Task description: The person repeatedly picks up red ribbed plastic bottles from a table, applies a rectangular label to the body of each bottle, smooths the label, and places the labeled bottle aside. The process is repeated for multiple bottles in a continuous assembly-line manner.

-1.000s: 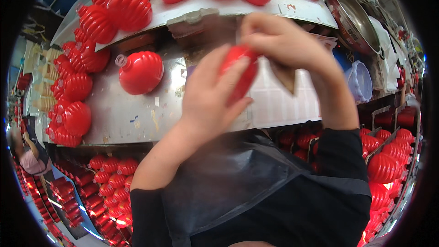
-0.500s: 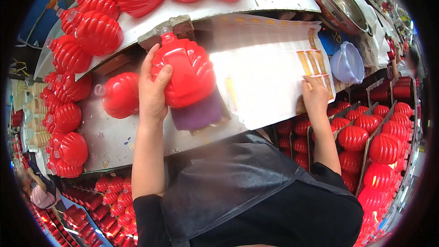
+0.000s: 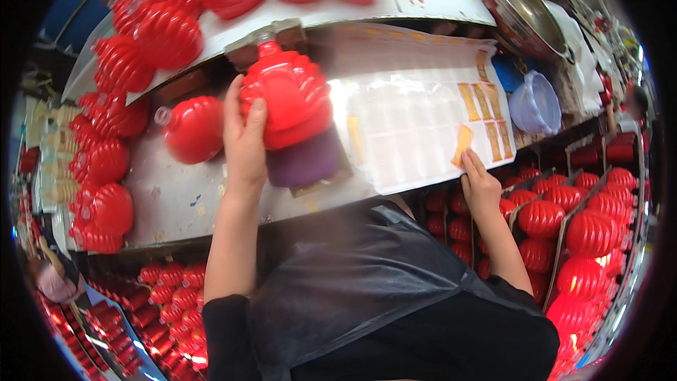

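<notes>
A red ribbed plastic bottle (image 3: 285, 102) with a clear neck is gripped along its left side by my left hand (image 3: 245, 130). It sits over a purple pad (image 3: 305, 164), neck toward a grey block (image 3: 285, 34) at the far side. To the right, my right hand (image 3: 481, 180) pinches a small gold-yellow label (image 3: 462, 144) by its lower end. That label stands tilted above a white backing sheet (image 3: 402, 120), where several more gold labels (image 3: 483, 102) remain along the right side. Another red bottle (image 3: 194, 130) lies left of my left hand.
Red bottles (image 3: 169, 35) crowd the raised white shelf and the table's left end. A metal pan (image 3: 518, 3) and a pale blue bucket (image 3: 536, 104) stand at the right. Below the table are racks of red bottles (image 3: 543, 215). A person (image 3: 56, 275) is at the far left.
My right hand has drawn a gold label up off the sheet, moving slightly down. The bottle in my left hand has tilted and shifted a little. The whole view has turned slightly.
</notes>
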### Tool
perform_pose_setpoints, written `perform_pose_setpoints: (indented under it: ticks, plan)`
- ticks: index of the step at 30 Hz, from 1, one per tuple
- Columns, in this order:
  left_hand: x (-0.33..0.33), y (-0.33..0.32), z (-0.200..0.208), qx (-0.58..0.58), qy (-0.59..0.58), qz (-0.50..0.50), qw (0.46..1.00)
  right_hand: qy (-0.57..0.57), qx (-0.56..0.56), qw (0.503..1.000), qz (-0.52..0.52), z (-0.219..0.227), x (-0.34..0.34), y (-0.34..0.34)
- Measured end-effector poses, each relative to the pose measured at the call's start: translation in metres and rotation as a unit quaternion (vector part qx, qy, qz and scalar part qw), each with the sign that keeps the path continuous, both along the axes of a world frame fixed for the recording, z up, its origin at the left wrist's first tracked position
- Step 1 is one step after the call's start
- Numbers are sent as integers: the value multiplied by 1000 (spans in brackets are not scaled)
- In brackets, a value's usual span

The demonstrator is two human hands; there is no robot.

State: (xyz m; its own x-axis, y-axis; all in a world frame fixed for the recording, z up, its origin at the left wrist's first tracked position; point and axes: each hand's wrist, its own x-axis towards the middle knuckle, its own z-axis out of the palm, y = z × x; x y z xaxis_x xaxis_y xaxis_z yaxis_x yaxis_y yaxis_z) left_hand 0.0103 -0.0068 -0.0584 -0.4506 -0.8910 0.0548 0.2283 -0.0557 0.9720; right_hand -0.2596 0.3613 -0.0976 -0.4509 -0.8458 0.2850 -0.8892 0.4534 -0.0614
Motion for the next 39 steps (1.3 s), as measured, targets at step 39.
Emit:
perform_pose_setpoints:
  ticks: [39]
  plan:
    - [-13, -24, 16, -123, -142, 40, 981, -57, -135, 854, 499, 117, 72, -280]
